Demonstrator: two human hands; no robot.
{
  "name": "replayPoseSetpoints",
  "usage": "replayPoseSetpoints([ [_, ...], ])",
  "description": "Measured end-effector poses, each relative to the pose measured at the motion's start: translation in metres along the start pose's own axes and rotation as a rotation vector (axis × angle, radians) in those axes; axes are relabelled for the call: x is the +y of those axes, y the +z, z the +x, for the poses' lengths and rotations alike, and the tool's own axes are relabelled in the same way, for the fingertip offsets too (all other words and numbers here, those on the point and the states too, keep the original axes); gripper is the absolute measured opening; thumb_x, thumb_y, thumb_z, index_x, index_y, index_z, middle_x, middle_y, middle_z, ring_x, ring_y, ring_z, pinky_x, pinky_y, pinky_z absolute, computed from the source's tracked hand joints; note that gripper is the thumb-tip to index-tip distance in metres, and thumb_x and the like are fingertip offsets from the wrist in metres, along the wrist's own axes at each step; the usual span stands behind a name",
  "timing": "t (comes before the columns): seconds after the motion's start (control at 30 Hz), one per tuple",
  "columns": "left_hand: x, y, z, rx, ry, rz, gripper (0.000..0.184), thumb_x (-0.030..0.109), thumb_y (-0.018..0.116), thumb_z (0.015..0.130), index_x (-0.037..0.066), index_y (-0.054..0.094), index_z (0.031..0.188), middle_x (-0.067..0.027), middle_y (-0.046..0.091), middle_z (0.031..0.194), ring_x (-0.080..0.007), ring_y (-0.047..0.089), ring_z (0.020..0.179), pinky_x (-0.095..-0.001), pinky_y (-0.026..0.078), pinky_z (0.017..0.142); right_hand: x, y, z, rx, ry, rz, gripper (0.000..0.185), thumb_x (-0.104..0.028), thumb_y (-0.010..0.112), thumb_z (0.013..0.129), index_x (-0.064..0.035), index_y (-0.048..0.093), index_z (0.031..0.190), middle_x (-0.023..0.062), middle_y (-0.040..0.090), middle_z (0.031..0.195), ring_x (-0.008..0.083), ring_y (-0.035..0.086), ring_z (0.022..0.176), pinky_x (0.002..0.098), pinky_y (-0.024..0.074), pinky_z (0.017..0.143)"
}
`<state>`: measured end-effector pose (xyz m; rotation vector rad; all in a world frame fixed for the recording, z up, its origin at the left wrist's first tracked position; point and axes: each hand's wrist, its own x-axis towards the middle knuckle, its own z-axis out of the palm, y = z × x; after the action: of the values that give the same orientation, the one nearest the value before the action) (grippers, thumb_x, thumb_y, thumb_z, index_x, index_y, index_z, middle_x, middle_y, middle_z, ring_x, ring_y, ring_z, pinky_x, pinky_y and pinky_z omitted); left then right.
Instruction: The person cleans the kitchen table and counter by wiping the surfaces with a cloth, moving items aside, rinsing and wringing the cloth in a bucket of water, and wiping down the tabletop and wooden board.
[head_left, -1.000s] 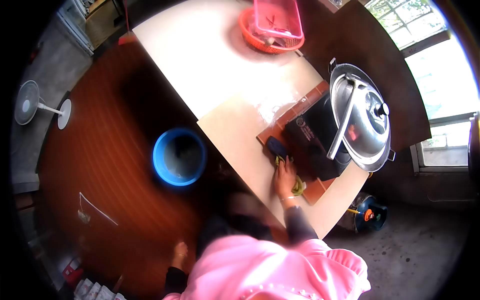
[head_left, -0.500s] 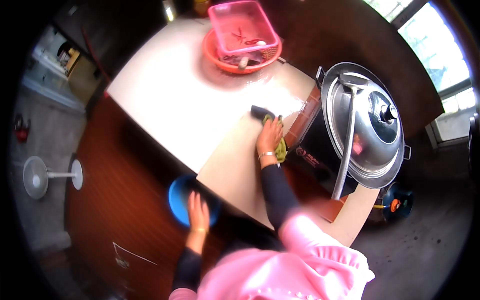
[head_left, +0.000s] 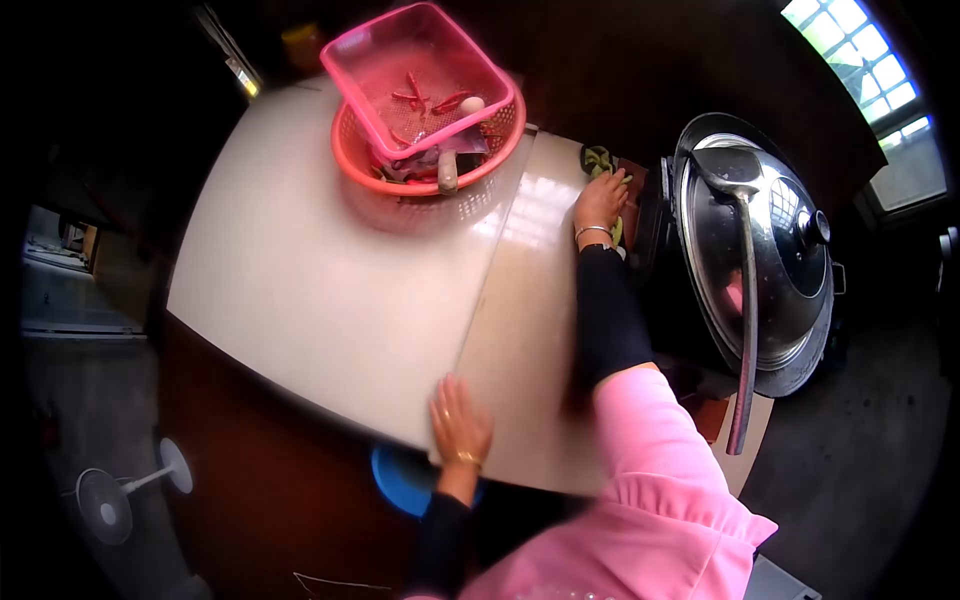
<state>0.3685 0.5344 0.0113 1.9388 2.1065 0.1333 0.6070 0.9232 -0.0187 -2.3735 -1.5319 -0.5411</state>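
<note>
My right hand [head_left: 602, 200] presses down on a green and dark cloth [head_left: 598, 160] at the far right part of the counter, beside the stove. The cloth shows above and to the right of the fingers; the rest is under the palm. My left hand [head_left: 462, 422] lies palm down on the front edge of the white countertop [head_left: 310, 260], fingers stretched out and holding nothing. Partly behind my left wrist, below the counter edge, is a blue basin [head_left: 398, 480].
A pink basket [head_left: 430, 60] with red chillies and an egg-like white object rests on an orange colander [head_left: 350, 150]. At right a big wok with a domed lid [head_left: 770, 220] carries a long-handled spatula [head_left: 748, 300], its handle jutting toward me. A white fan [head_left: 105, 505] stands at lower left.
My right hand has slid the cloth away from me along the stove's side. My left hand has risen from over the blue basin onto the counter edge. The camera view has shifted.
</note>
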Motion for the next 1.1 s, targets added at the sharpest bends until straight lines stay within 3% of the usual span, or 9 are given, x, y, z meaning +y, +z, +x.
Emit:
replayPoseSetpoints([
  [0.13, -0.001, -0.001, 0.003, 0.046, 0.024, 0.001, 0.064, 0.034, 0.053, 0.083, 0.002, 0.041, 0.137, -0.0194, 0.035, 0.146, -0.0333, 0.030, 0.136, -0.0494, 0.022, 0.112, 0.002, -0.015, 0.021, 0.191, -0.101, 0.048, 0.032, -0.012, 0.046, 0.088, 0.0020, 0.060, 0.113, 0.0133, 0.047, 0.136, 0.0369, 0.044, 0.120, 0.0468, 0.0344, 0.100],
  [0.2, 0.001, -0.003, 0.005, 0.024, 0.015, -0.018, 0.066, 0.033, 0.056, 0.083, 0.002, 0.039, 0.138, -0.0189, 0.031, 0.147, -0.0324, 0.027, 0.138, -0.0484, 0.020, 0.113, 0.014, 0.001, 0.038, 0.101, -0.173, -0.123, 0.029, -0.013, 0.048, 0.087, -0.0010, 0.064, 0.108, 0.0086, 0.051, 0.131, 0.0351, 0.044, 0.120, 0.0456, 0.0363, 0.098],
  [0.3, 0.001, -0.008, -0.002, -0.055, 0.005, -0.044, 0.068, 0.032, 0.058, 0.082, 0.001, 0.036, 0.139, -0.0186, 0.028, 0.149, -0.0315, 0.024, 0.139, -0.0477, 0.018, 0.114, 0.032, 0.010, 0.023, 0.011, -0.160, -0.126, 0.028, -0.016, 0.047, 0.088, -0.0010, 0.064, 0.104, 0.0205, 0.053, 0.126, 0.0385, 0.052, 0.108, 0.0475, 0.0408, 0.092],
  [0.43, 0.000, -0.008, 0.003, 0.070, 0.045, -0.015, 0.067, 0.035, 0.057, 0.079, 0.001, 0.043, 0.135, -0.0214, 0.035, 0.144, -0.0345, 0.031, 0.135, -0.0506, 0.023, 0.111, 0.023, 0.004, -0.016, 0.037, -0.019, -0.268, 0.026, -0.015, 0.045, 0.090, -0.0008, 0.058, 0.107, 0.0310, 0.049, 0.120, 0.0432, 0.057, 0.095, 0.0470, 0.0478, 0.084],
  [0.57, -0.001, -0.002, 0.000, 0.103, 0.046, 0.002, 0.065, 0.037, 0.058, 0.079, 0.004, 0.045, 0.134, -0.0195, 0.036, 0.144, -0.0339, 0.032, 0.135, -0.0502, 0.024, 0.111, 0.027, -0.049, -0.089, -0.205, 0.102, -0.265, 0.027, -0.012, 0.044, 0.090, -0.0007, 0.056, 0.111, 0.0238, 0.051, 0.113, 0.0375, 0.058, 0.088, 0.0457, 0.0520, 0.070],
  [0.7, -0.002, -0.002, 0.004, 0.136, 0.049, -0.029, 0.065, 0.037, 0.058, 0.079, 0.005, 0.046, 0.134, -0.0186, 0.037, 0.144, -0.0337, 0.033, 0.134, -0.0503, 0.025, 0.110, 0.040, -0.109, -0.189, -0.338, -0.111, -0.227, 0.036, -0.009, 0.046, 0.089, 0.0019, 0.052, 0.122, 0.0363, 0.043, 0.128, 0.0484, 0.055, 0.102, 0.0532, 0.0498, 0.081],
  [0.83, 0.000, -0.002, 0.004, 0.075, 0.024, -0.067, 0.066, 0.035, 0.059, 0.080, 0.004, 0.042, 0.136, -0.0184, 0.034, 0.145, -0.0319, 0.030, 0.136, -0.0495, 0.023, 0.111, 0.056, -0.115, -0.208, -0.187, -0.299, 0.066, 0.035, -0.003, 0.048, 0.087, 0.0041, 0.050, 0.122, 0.0299, 0.045, 0.129, 0.0490, 0.049, 0.110, 0.0519, 0.0424, 0.095],
  [1.0, 0.001, -0.005, 0.005, 0.053, 0.020, -0.049, 0.067, 0.032, 0.060, 0.080, 0.002, 0.039, 0.136, -0.0177, 0.031, 0.147, -0.0301, 0.028, 0.138, -0.0489, 0.020, 0.112, 0.022, -0.057, -0.078, -0.035, -0.168, 0.187, 0.034, -0.006, 0.041, 0.090, 0.0050, 0.051, 0.120, 0.0236, 0.045, 0.132, 0.0403, 0.042, 0.122, 0.0478, 0.0313, 0.104],
  [1.1, 0.000, -0.006, 0.004, 0.093, 0.036, -0.004, 0.064, 0.034, 0.058, 0.079, 0.001, 0.045, 0.132, -0.0220, 0.040, 0.140, -0.0360, 0.036, 0.131, -0.0512, 0.026, 0.109, -0.011, -0.024, -0.007, -0.089, -0.033, 0.172, 0.044, -0.010, 0.038, 0.090, 0.0006, 0.045, 0.131, 0.0225, 0.042, 0.137, 0.0423, 0.037, 0.128, 0.0481, 0.0242, 0.109],
])
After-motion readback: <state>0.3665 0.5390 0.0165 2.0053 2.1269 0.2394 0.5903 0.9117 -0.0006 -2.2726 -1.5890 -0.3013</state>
